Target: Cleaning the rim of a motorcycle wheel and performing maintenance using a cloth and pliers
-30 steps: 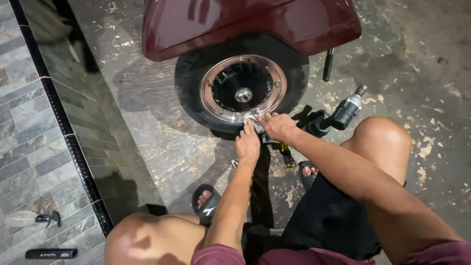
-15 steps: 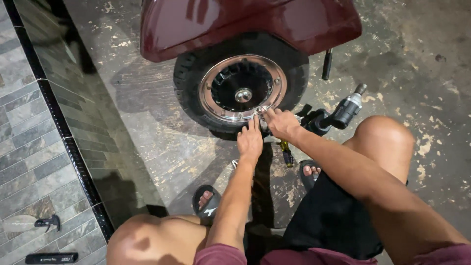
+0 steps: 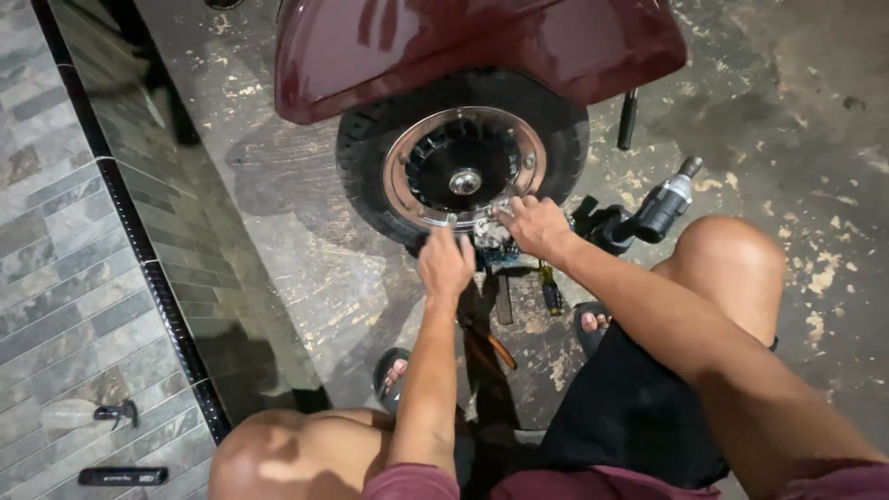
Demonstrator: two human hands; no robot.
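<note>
Landmark: the scooter wheel, black tyre around a chrome rim, under a maroon body panel.
Left hand: just below the wheel's lower edge, fingers curled toward the rim; whether it pinches anything cannot be told, probably steadying the work.
Right hand: at the rim's lower right, fingertips closed on a small metal fitting pressed against the rim.
Person: crouched close below the wheel, knees spread, so both hands reach it.
Around: a black power tool lies right of the wheel; a screwdriver and other hand tools lie on the concrete floor beneath it.
In the way: the overhanging panel and tools crowd the hands.
</note>
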